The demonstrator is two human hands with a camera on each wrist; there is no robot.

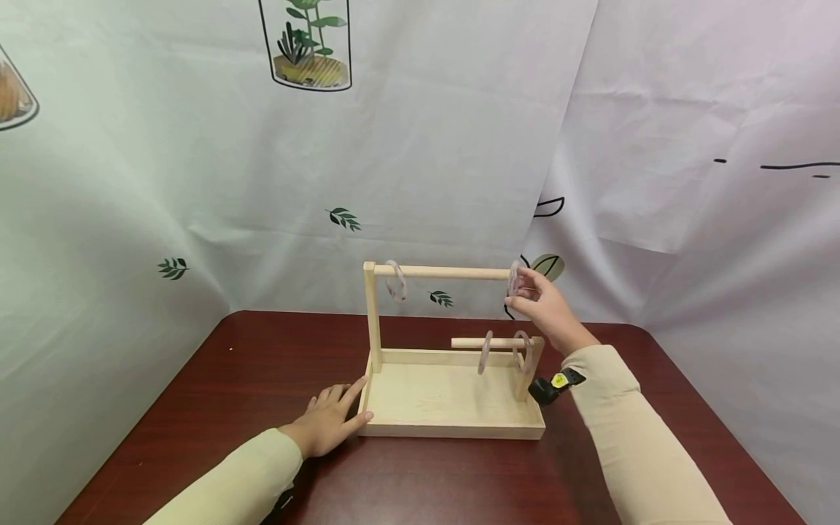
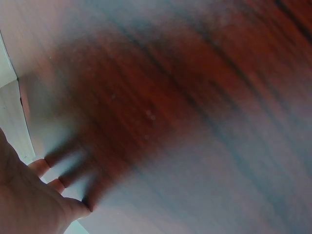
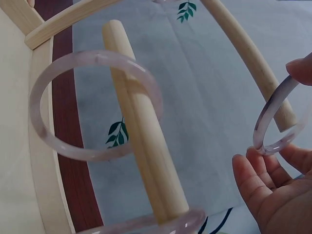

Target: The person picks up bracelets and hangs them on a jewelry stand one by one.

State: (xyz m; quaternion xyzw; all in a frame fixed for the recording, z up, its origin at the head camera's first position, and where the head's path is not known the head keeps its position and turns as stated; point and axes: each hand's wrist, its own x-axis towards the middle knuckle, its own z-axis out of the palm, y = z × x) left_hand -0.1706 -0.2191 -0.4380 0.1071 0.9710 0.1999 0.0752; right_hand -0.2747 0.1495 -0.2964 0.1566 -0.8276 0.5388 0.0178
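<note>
My right hand (image 1: 541,302) pinches a pale, translucent bangle (image 3: 265,122) at the free right end of the upper wooden rod (image 1: 453,273). The rod's tip shows within the ring's outline; how far it passes through, I cannot tell. Another bangle (image 1: 397,281) hangs near that rod's left post. On the lower rod (image 3: 141,131) hang two more bangles, one mid-rod (image 3: 41,112) and one by the right post (image 1: 527,354). My left hand (image 1: 328,423) lies with fingers extended, touching the left side of the wooden stand's tray (image 1: 453,432).
The stand sits on a dark red-brown table (image 1: 262,364). A white printed cloth (image 1: 446,146) hangs behind and at both sides. A black wrist camera (image 1: 545,390) on the right wrist is close to the stand's right post (image 1: 530,368).
</note>
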